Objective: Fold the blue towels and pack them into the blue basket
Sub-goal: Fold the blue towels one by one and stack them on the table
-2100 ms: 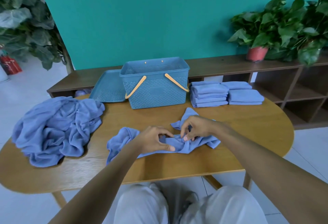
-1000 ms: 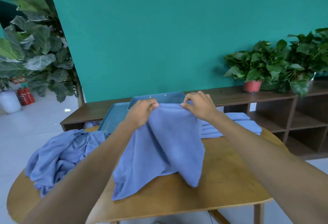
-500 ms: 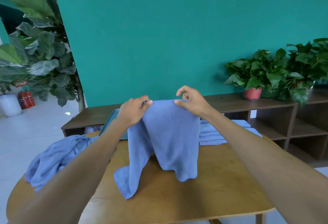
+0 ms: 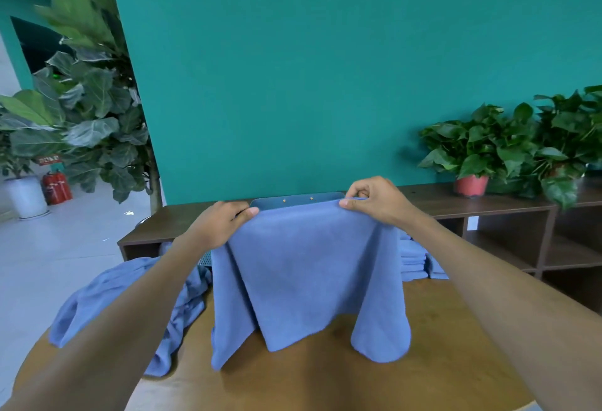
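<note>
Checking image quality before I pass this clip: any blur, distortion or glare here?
Head view: wide-angle bending bows the left wall edge and the table rim; the big plant at left is smeared; the held towel and both hands are sharp; light is soft and even, no glare.

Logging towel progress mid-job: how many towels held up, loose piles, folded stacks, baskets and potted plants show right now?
Held-up towel, in left hand and right hand: 1
Loose towel pile: 1
Folded towel stack, partly hidden: 1
Blue basket, only rim showing: 1
Red-potted plant: 1
Large leafy plant: 1
Total: 6
</note>
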